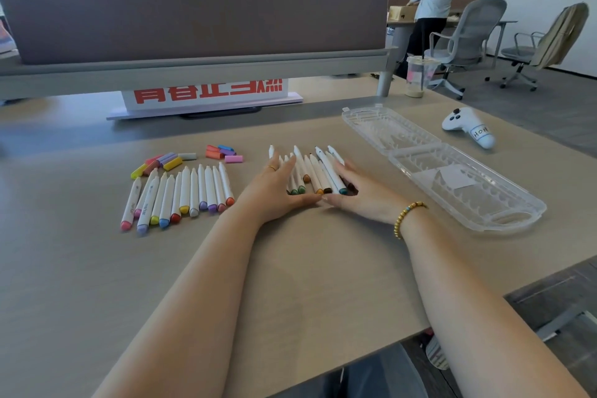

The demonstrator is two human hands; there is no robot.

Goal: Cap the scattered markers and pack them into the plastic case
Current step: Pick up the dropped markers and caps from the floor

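Observation:
A bunch of white markers (pixel 315 171) with dark coloured ends lies in the middle of the table. My left hand (pixel 274 191) presses against its left side with straight fingers. My right hand (pixel 358 191) cups its right side, fingers lying along the markers. A second row of white markers (pixel 184 194) with bright ends lies to the left. Loose coloured caps (pixel 171 161) and more caps (pixel 224 153) lie behind that row. The clear plastic case (pixel 452 168) lies open at the right, holding a paper slip.
A white game controller (pixel 468 128) rests beyond the case. A plastic cup (pixel 416 76) stands at the table's far right corner. A red-lettered sign (pixel 206 94) and a grey partition (pixel 193 10) close the back. People and office chairs are in the background right.

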